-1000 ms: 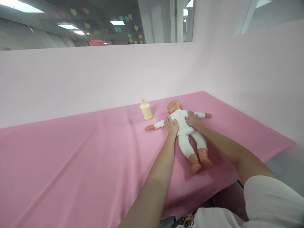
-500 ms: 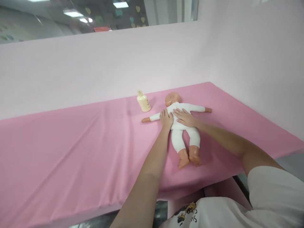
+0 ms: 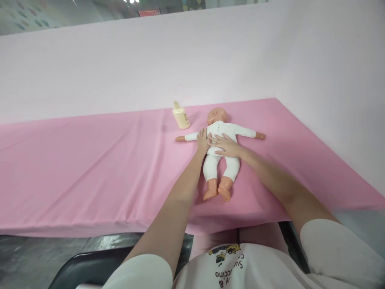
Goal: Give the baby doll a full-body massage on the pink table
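A baby doll [image 3: 225,127] in a white suit lies on its back with arms spread and its head turned to the left. My left hand [image 3: 203,141] rests along the doll's side, just below its arm, fingers pointing up toward the head. Flat across the belly lies my right hand [image 3: 227,147], its fingers spread and reaching close to my left hand. Both hands are open on the white cloth and hide part of the torso. A cream pump bottle [image 3: 181,118] stands beyond the doll's outstretched arm on the left.
A pink cloth [image 3: 99,168] covers the table, with soft folds on the left. Behind it rises a pale wall [image 3: 126,68], and another wall [image 3: 339,80] stands to the right. Part of a black chair [image 3: 93,265] shows below the table's front edge.
My right hand has slid leftward across the doll's belly, closer to my left hand. The doll's legs have shifted to the left. The view has tilted downward.
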The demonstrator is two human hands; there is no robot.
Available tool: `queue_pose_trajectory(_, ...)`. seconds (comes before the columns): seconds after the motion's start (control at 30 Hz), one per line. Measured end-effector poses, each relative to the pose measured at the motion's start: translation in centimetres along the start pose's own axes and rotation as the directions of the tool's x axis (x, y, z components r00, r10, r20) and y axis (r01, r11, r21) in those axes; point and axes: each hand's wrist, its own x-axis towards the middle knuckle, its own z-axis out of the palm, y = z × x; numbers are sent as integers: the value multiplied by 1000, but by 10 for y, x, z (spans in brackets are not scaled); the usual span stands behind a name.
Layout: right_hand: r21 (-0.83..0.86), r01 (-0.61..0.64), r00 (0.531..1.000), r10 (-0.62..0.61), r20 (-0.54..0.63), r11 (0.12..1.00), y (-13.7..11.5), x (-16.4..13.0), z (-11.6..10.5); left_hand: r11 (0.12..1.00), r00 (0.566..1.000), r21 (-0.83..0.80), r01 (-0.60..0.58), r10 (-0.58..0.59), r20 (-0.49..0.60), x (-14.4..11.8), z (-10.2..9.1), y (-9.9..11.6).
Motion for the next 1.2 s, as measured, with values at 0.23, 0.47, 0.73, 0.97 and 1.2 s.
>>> queue_pose_trajectory(0.23, 62, 29, 999, -30, 10, 998, -1, -1, -3, 999, 999, 43, 32, -33, 15, -2, 2, 0)
queue_pose_trajectory(0.47, 188, -308, 925, 340, -170, 933, 10, -4, 1, 999, 997, 29, 39, -41, 61, -16, 2, 18)
queue_pose_trajectory(0.73, 170, -498, 840, 522, -151, 850, 12, -2, 5, 997, 986, -45, -56, 62, 152, -21, -4, 25)
queue_pose_trajectory(0.97, 148, -482, 860, 498, -106, 864, 11, -3, 3, 988, 967, -40, -151, 156, 203, -31, -6, 26)
queue_pose_trajectory(1.2, 117, -354, 930, 363, -64, 928, 9, -11, 3, 992, 971, -40, -116, 122, 205, -43, -19, 41)
